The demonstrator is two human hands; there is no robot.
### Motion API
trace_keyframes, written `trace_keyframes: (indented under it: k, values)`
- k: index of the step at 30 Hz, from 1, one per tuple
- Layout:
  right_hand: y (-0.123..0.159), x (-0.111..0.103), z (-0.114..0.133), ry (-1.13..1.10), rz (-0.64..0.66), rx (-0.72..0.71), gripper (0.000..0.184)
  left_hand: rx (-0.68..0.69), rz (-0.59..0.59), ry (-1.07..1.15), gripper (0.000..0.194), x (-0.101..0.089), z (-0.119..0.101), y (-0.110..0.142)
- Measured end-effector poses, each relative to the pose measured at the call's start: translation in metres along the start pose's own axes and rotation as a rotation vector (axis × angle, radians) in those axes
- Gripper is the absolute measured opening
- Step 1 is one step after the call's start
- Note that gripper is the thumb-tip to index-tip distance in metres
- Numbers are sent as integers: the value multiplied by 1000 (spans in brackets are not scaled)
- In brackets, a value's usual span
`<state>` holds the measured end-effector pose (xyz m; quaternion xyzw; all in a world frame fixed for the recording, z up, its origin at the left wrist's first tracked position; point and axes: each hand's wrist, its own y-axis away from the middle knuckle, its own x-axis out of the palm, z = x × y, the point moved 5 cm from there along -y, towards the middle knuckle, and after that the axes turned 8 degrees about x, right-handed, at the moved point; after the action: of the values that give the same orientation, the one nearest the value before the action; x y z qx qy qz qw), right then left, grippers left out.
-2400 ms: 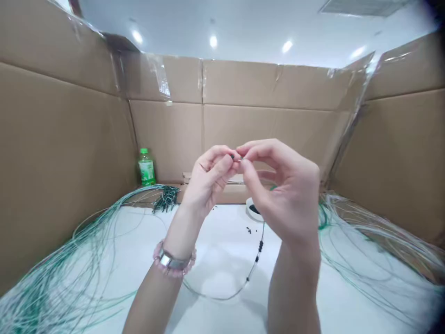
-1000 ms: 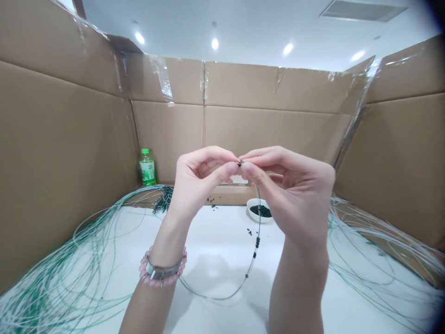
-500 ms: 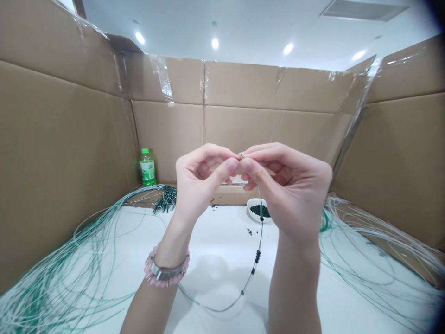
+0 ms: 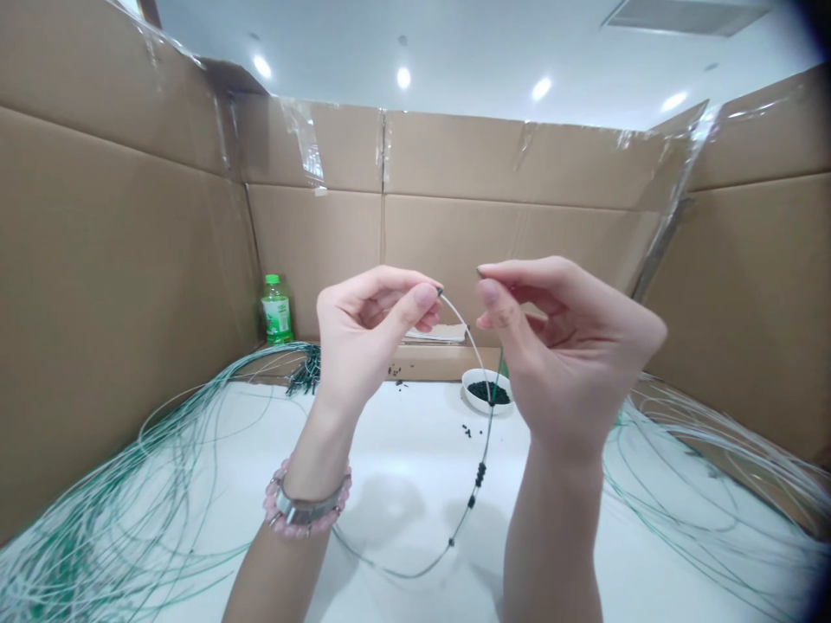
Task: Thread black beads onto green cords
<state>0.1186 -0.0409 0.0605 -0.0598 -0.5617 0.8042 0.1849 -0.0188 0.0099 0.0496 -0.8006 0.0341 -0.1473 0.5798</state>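
My left hand (image 4: 370,333) pinches the end of a thin grey-green cord (image 4: 468,342) between thumb and forefinger, and a small dark bead shows at the tip. The cord arcs from there down past my right hand (image 4: 564,346) and ends in a loop on the table. Several dark beads (image 4: 479,474) sit along its lower part. My right hand is raised with its thumb and forefinger apart, a short gap from the cord's end, holding nothing. A pink beaded bracelet and a silver watch circle my left wrist.
A white bowl (image 4: 486,391) of dark beads stands behind my right hand, with several loose beads (image 4: 466,430) on the white table (image 4: 402,433). Masses of green-and-white cords (image 4: 130,450) lie on both sides. Cardboard walls (image 4: 454,251) enclose the table, and a green-capped bottle (image 4: 276,311) stands at the back.
My hands have separated: the right hand has let go of the cord's end and moved right, while the left hand keeps its pinch. The cord now hangs in a visible arc.
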Motion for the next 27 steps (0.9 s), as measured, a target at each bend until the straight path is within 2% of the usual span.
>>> trace_keyframes:
  k: [9, 22, 27]
  values:
    - [2, 4, 7, 172, 120, -77, 12, 39, 10, -97, 4, 2, -6, 1]
    - [2, 4, 7, 176, 137, -79, 16, 5, 4, -150, 4, 4, -10, 3]
    - [1, 2, 9, 212, 123, -87, 16, 75, 14, -253, 3, 6, -16, 5]
